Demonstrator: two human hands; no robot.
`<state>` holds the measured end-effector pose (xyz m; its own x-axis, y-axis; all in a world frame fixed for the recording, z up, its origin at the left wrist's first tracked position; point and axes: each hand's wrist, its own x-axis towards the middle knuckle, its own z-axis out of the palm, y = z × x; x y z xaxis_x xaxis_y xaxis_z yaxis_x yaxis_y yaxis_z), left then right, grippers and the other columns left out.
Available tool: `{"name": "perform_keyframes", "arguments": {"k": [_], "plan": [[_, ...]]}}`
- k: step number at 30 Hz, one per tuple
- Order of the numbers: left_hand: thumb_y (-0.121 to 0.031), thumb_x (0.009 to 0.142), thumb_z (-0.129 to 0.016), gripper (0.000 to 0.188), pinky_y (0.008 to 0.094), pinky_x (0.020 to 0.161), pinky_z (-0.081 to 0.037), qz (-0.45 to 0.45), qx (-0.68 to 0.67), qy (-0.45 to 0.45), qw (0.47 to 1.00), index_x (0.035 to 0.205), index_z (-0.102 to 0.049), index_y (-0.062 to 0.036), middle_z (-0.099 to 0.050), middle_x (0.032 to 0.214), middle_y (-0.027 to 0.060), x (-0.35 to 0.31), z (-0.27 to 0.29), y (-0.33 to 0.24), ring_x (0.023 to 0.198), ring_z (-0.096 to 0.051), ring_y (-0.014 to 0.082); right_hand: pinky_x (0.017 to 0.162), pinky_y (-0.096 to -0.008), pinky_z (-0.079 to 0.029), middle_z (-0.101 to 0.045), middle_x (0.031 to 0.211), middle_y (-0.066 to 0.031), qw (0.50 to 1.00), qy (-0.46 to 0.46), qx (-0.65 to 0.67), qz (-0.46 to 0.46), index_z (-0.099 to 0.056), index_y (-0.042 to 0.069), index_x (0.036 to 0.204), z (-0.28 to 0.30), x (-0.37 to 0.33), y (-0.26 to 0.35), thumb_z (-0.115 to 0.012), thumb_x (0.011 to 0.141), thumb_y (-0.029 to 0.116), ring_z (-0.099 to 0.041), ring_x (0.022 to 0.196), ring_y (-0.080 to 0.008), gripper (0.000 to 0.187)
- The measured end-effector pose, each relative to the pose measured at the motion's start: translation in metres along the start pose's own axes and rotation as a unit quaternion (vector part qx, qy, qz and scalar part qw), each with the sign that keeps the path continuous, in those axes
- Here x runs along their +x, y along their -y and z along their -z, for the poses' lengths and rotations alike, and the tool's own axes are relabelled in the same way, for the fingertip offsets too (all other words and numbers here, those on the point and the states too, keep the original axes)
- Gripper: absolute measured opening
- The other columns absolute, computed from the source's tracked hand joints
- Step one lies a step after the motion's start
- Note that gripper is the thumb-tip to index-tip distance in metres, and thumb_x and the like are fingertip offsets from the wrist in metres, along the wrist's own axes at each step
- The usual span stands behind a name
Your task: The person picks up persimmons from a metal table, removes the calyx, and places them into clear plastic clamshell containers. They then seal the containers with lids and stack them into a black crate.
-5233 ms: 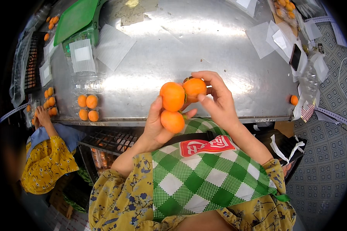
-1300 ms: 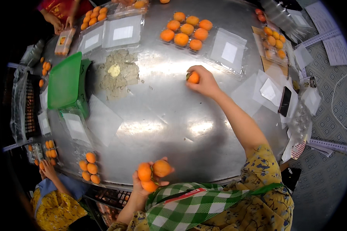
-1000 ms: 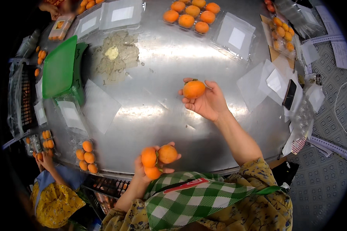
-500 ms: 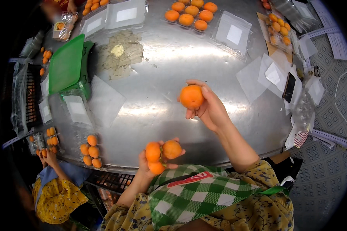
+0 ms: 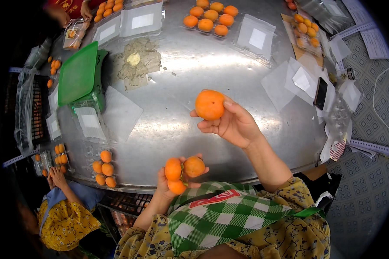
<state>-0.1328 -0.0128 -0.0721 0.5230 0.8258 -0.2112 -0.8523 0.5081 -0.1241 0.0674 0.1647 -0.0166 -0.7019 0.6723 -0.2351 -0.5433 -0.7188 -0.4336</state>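
Observation:
Three orange persimmons (image 5: 173, 168) are clustered in my left hand (image 5: 163, 183), close to the table's near edge, with a bit of green calyx showing between them. My right hand (image 5: 237, 127) is raised over the middle of the table, thumb and fingers round a single larger persimmon (image 5: 209, 105). This fruit's smooth end, with a small dark dot, is turned up. To the left of my left hand, a clear plastic tray with several persimmons (image 5: 106, 156) lies on the metal table (image 5: 181, 82).
A green plastic bin (image 5: 78, 73) stands on the left, near clear packs with white labels (image 5: 90, 123). Farther back is a persimmon tray (image 5: 211, 15). On the right lie a phone (image 5: 320, 93) and paper sheets (image 5: 274, 86). Co-workers' hands (image 5: 58, 177) work at the left and far left.
My right hand has shifted slightly left and turned its persimmon, so the smooth dotted end faces up more. My left hand still holds its three persimmons. A far co-worker's hands have moved over a pack.

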Motion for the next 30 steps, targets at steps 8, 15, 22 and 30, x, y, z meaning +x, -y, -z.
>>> {"name": "perform_keyframes", "arguments": {"k": [8, 15, 22, 30], "plan": [[-0.047, 0.075, -0.07, 0.063, 0.0641, 0.086, -0.046, 0.002, 0.005, -0.011, 1.0, 0.123, -0.054, -0.0107, -0.021, 0.146, 0.02, -0.003, 0.001, 0.002, 0.131, -0.024, 0.0505, 0.076, -0.0309, -0.049, -0.054, 0.12, -0.0207, 0.993, -0.108, -0.027, 0.048, -0.04, 0.005, 0.127, -0.006, -0.001, -0.003, -0.044, 0.094, 0.033, -0.062, 0.093, -0.0255, 0.043], [-0.046, 0.074, -0.071, 0.062, 0.0649, 0.087, -0.045, 0.005, 0.0, -0.011, 1.0, 0.122, -0.054, -0.011, -0.021, 0.146, 0.0191, -0.002, -0.001, 0.003, 0.13, -0.024, 0.0503, 0.076, -0.0325, -0.051, -0.053, 0.119, -0.0207, 0.985, -0.149, 0.039, 0.075, -0.041, 0.007, 0.125, 0.003, -0.003, -0.005, -0.044, 0.093, 0.034, -0.061, 0.089, -0.0246, 0.042], [-0.044, 0.076, -0.071, 0.059, 0.0655, 0.087, -0.045, 0.009, -0.004, -0.009, 1.0, 0.121, -0.055, -0.0106, -0.022, 0.145, 0.0183, -0.002, -0.002, 0.003, 0.131, -0.022, 0.0507, 0.079, -0.0338, -0.052, -0.05, 0.119, -0.0246, 0.981, -0.116, 0.062, 0.143, -0.032, 0.012, 0.134, -0.004, -0.005, -0.001, -0.042, 0.093, 0.024, -0.061, 0.091, -0.027, 0.044], [-0.04, 0.077, -0.071, 0.054, 0.066, 0.087, -0.046, 0.009, -0.015, -0.015, 1.0, 0.119, -0.056, -0.0108, -0.023, 0.143, 0.0163, -0.003, -0.004, 0.002, 0.131, -0.02, 0.0505, 0.081, -0.031, -0.053, -0.047, 0.122, -0.0251, 0.968, -0.14, -0.072, 0.196, -0.027, 0.015, 0.138, -0.019, -0.008, 0.002, -0.054, 0.081, 0.008, -0.063, 0.089, -0.0221, 0.063]]}}
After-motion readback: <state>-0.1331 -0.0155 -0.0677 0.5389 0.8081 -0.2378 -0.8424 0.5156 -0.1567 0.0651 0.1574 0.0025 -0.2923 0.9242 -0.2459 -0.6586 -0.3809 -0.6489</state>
